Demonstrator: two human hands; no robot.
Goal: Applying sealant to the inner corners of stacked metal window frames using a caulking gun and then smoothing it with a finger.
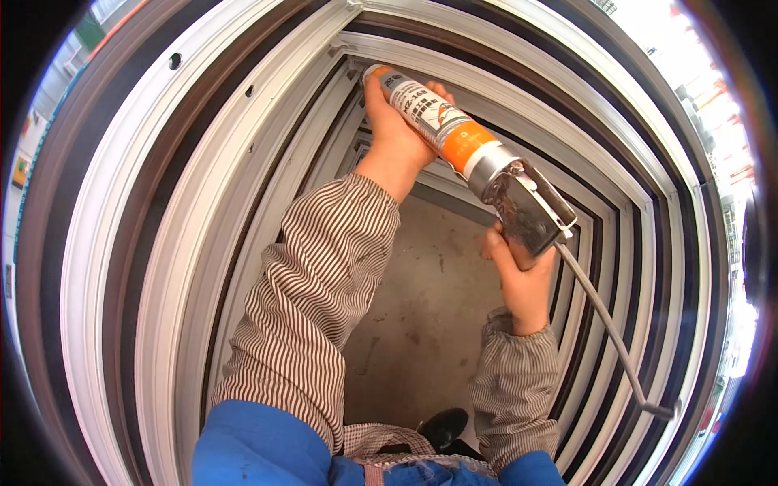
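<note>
A caulking gun [531, 212] with a grey, white and orange sealant cartridge [470, 147] in it lies slantwise before me. Its front end points to the far left, at an inner corner of the frames. My left hand [397, 136] is wrapped around the cartridge near that end. The fingers of my right hand [525, 283] close round the gun's dark body and handle, partly hidden behind it. From the back of the gun a long metal plunger rod [609, 324] with a bent end sticks out toward the near right. The nozzle tip cannot be made out.
Nested white and brown rectangular frames [166, 283] surround me on the left, far and right sides. Inside them shows a stained grey floor [429, 300]. A black shoe [444, 428] stands on it near my body. Bright, blurred background lies beyond the frames at the right.
</note>
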